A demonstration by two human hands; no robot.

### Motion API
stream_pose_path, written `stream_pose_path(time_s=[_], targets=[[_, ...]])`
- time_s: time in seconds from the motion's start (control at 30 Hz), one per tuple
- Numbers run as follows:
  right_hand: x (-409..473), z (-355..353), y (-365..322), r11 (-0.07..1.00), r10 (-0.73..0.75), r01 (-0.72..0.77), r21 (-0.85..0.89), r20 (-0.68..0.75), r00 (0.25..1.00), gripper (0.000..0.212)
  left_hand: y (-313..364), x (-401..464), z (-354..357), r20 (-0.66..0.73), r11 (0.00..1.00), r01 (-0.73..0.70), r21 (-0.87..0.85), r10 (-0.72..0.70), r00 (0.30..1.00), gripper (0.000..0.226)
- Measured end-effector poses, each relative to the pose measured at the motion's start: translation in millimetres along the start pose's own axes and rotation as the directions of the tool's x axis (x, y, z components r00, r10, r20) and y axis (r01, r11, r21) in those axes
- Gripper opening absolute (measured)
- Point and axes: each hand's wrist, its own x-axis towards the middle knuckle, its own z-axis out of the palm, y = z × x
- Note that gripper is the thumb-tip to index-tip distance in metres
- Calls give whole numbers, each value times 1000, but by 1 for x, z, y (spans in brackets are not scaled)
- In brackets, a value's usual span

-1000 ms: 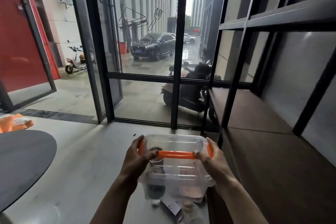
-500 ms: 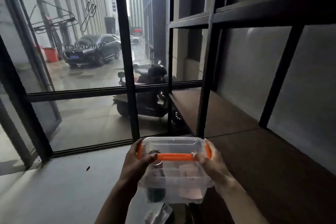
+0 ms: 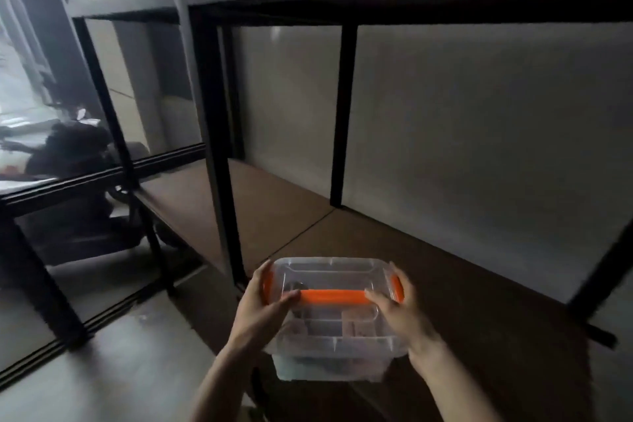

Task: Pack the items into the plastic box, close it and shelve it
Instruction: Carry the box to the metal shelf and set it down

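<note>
Plastic box [image 3: 334, 343], lid closed, is held over the brown shelf [image 3: 462, 284]; left hand [image 3: 262, 310] and right hand [image 3: 400, 313] grip its sides, thumbs pressing the orange handle [image 3: 330, 295].

Off to the left, a glass wall [image 3: 41, 134] in black frames, and through it a dark scooter [image 3: 78, 161] parked outside — blurred, so its details are hard to make out. A small red spot [image 3: 8, 168] sits at the far left edge; what it is, I cannot tell. Down low, grey floor [image 3: 102, 363] runs along the base of the glass, with a dark track [image 3: 85, 325] at the foot of the frame. Behind everything on the right, a pale grey wall [image 3: 479, 120] — plain, dimly lit, with a faint bright patch [image 3: 275, 32] near its top.
</note>
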Motion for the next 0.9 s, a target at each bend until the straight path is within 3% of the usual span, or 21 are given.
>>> stream_pose_path(time_s=[0.33,0.57,0.9], targets=[[23,-106,37,999,29,-12,53,-345,938,80,15,73,134,281,998,-33,48,18,959,93],[26,-113,69,994,77,-111,-21,-594,801,74,-11,111,184,413,997,-46,63,16,911,85],[44,-70,103,953,205,-296,-59,-594,778,84,-61,148,182,458,980,-65,187,-28,888,61]])
